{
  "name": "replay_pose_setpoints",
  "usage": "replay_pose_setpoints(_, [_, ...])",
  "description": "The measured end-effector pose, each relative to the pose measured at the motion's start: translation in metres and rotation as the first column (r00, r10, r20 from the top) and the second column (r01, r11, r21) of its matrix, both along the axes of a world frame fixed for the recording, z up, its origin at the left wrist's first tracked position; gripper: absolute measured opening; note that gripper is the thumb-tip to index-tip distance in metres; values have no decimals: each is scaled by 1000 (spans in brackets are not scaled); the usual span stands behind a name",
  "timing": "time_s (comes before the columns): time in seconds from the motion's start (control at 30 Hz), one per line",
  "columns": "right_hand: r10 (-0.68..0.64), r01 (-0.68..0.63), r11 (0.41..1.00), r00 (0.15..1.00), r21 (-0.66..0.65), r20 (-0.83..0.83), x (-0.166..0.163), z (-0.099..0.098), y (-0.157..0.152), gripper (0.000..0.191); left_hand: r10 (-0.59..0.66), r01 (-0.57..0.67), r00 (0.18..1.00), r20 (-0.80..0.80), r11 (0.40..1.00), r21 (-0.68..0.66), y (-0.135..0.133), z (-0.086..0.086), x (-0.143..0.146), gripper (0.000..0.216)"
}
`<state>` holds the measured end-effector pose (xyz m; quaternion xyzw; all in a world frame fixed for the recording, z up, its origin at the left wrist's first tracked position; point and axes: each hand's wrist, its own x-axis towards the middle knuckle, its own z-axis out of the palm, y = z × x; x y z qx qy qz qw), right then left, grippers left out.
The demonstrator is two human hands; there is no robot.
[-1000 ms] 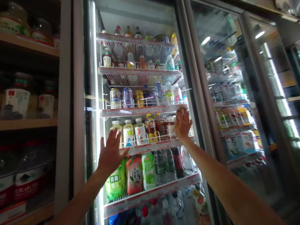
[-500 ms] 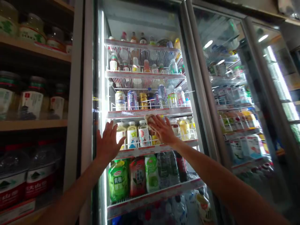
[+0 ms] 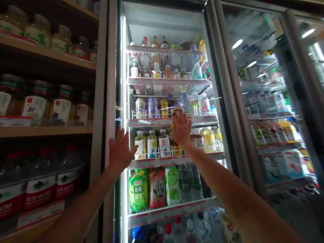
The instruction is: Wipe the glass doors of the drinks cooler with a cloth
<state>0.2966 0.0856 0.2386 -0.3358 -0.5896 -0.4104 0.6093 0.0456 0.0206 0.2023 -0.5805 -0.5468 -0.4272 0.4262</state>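
My right hand (image 3: 182, 131) is raised in front of the lit drinks fridge, its palm pressing a pale crumpled cloth (image 3: 177, 110) to the glass door (image 3: 164, 25). The cloth shows just above the fingertips, level with the can shelf; the rest is hidden under the hand. Lower and to the left, my left hand (image 3: 122, 151) has its fingers stretched out and holds nothing. It rests at the left edge of the same door, over the bright light strip. Behind the glass between the hands stand small juice bottles (image 3: 152, 144).
Wooden shelves (image 3: 48, 131) with jars and bottles stand to the left. Larger bottles, including a green one (image 3: 138, 190), fill the lower fridge shelf. More glass-fronted fridges (image 3: 268, 135) continue to the right, divided by metal frames (image 3: 234, 91).
My right hand has slid upward with the cloth, from the juice bottle row to the can shelf edge. My left hand stays at the door's left edge. The view has shifted left.
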Motion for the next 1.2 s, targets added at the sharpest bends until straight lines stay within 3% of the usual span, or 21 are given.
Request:
replay_pose_setpoints(0.07, [-6,8,1000,955,-3,298,-15,2,-5,57,2,-2,999,-33,1000,-13,-3,-1,-7,67])
replay_pose_setpoints(0.13, [-17,32,999,837,-18,547,-28,5,-12,56,17,-18,999,-40,1000,-12,-6,-2,-13,66])
replay_pose_setpoints(0.17, [-21,51,998,840,-41,542,-34,8,-15,55,27,-28,999,-39,1000,-13,-8,-3,-17,65])
replay_pose_setpoints(0.23, [-39,84,988,949,-128,314,-45,16,-19,51,41,-42,998,-45,999,-14,-13,-5,-22,64])
replay_pose_setpoints(0.3, [-54,81,978,989,-191,140,-57,23,-22,50,40,-41,997,-63,999,-8,-17,-6,-27,63])
replay_pose_setpoints(0.37, [-21,75,986,941,-149,337,-72,25,-25,54,38,-38,997,-70,999,10,-20,-7,-32,62])
replay_pose_setpoints(0.43, [-6,56,996,790,-63,613,-87,27,-27,59,43,-42,997,-65,999,29,-24,-7,-37,62])
replay_pose_setpoints(0.47, [-8,51,998,759,-48,651,-94,29,-29,60,47,-45,997,-62,998,33,-26,-8,-39,63])
replay_pose_setpoints(0.57, [-6,63,990,914,-126,406,-110,37,-33,56,56,-54,997,-56,998,38,-31,-9,-44,62])
replay_pose_setpoints(0.63, [3,50,989,937,-142,349,-117,37,-35,54,59,-57,996,-61,997,46,-34,-9,-46,62])
replay_pose_setpoints(0.67, [12,40,993,899,-110,438,-119,33,-36,53,61,-58,996,-65,997,51,-35,-9,-47,62])
replay_pose_setpoints(0.73, [15,-3,1000,706,-19,708,-119,23,-36,53,65,-61,996,-61,996,60,-37,-9,-48,61])
replay_pose_setpoints(0.8, [0,-33,999,563,23,826,-111,17,-33,54,61,-57,997,-52,997,60,-39,-8,-48,60])
replay_pose_setpoints(0.83, [0,-24,1000,598,18,802,-105,19,-30,55,54,-51,997,-50,997,58,-39,-8,-47,59])
replay_pose_setpoints(0.87, [3,1,1000,701,-5,713,-98,22,-28,55,45,-42,998,-52,997,57,-39,-9,-45,59])
replay_pose_setpoints(0.93, [-11,46,996,916,-78,402,-85,32,-24,53,23,-19,998,-67,998,52,-38,-9,-39,58])
replay_pose_setpoints(0.97, [-22,55,993,954,-103,297,-78,35,-23,51,11,-7,997,-73,999,51,-37,-8,-35,58])
replay_pose_setpoints(1.03, [-15,57,994,917,-95,399,-68,37,-21,49,-11,15,997,-77,999,48,-34,-7,-25,59])
replay_pose_setpoints(1.1, [3,38,998,743,-47,670,-56,34,-20,53,-25,28,997,-72,999,38,-31,-4,-15,59])
replay_pose_setpoints(1.13, [3,30,999,699,-34,715,-48,32,-19,54,-28,30,997,-67,999,32,-29,-3,-9,59])
replay_pose_setpoints(1.2, [-9,40,998,836,-45,549,-29,31,-15,50,-31,32,997,-65,999,11,-26,-2,2,58])
